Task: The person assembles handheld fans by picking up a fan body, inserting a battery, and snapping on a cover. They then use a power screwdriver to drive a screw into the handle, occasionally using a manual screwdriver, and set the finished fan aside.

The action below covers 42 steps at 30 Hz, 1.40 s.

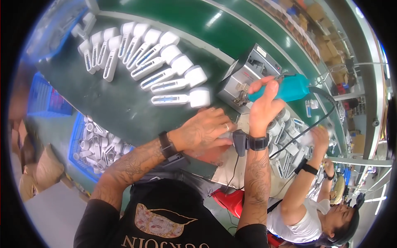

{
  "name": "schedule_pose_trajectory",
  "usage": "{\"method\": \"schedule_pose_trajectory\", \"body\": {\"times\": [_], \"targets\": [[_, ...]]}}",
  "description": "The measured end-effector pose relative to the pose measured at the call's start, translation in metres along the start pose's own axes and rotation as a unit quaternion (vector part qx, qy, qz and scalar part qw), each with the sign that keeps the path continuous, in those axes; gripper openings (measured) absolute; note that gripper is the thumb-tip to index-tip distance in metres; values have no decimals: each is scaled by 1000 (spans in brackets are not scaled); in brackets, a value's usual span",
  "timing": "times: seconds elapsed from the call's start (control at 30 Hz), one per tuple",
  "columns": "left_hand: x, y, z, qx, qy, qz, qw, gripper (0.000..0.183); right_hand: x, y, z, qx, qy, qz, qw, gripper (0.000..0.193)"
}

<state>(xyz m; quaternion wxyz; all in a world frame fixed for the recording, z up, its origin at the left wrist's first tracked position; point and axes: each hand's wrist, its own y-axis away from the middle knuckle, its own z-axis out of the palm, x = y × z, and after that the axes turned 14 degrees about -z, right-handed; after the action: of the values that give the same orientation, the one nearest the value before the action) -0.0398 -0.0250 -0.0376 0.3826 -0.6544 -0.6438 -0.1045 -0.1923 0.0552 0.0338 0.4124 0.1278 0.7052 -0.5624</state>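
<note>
My right hand (264,108) grips a teal electric screwdriver (291,87) from below, fingers wrapped round its body. The screwdriver lies nearly level, its tip at the front of a grey metal box, apparently a screw feeder (242,76). My left hand (206,129) is low over the table edge, fingers bent; a pale bit shows by the fingertips, too hidden to name. Beyond it, several white handheld housings (173,84) with round heads and blue-striped slotted handles lie fanned out on the dark green table (107,99). The closest housing (199,98) is just past my left knuckles.
A blue crate (74,144) full of white parts stands below the table's left side, near another blue basket (49,99). More white housings (285,153) pile up at right, where a co-worker (306,215) reaches in. The screwdriver's black cable (308,134) loops over them.
</note>
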Motion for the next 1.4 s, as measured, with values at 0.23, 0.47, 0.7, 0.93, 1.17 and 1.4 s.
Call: {"method": "schedule_pose_trajectory", "body": {"times": [0.23, 0.47, 0.7, 0.93, 1.17, 1.4], "targets": [[0, 0, -2, 1, -2, -7, 1000, 41, -14, 3, -14, -58, -25, 89, 994, 40], [-2, -2, -1, 6, -3, -5, 1000, 41, -55, 50, -39, 10, -56, 57, 997, 58], [-1, 1, -1, -6, -10, -17, 1000, 39, -49, 59, -40, 9, -74, 61, 995, 57], [-1, 1, 1, 0, 6, -17, 1000, 34, -44, 64, -37, 2, -40, 80, 996, 52], [3, -2, -1, -12, -15, -16, 1000, 35, -37, 68, -39, -12, -73, 69, 995, 48], [2, -1, -2, -17, -32, -20, 999, 36, -42, 62, -34, -6, -44, 116, 992, 52]]}}
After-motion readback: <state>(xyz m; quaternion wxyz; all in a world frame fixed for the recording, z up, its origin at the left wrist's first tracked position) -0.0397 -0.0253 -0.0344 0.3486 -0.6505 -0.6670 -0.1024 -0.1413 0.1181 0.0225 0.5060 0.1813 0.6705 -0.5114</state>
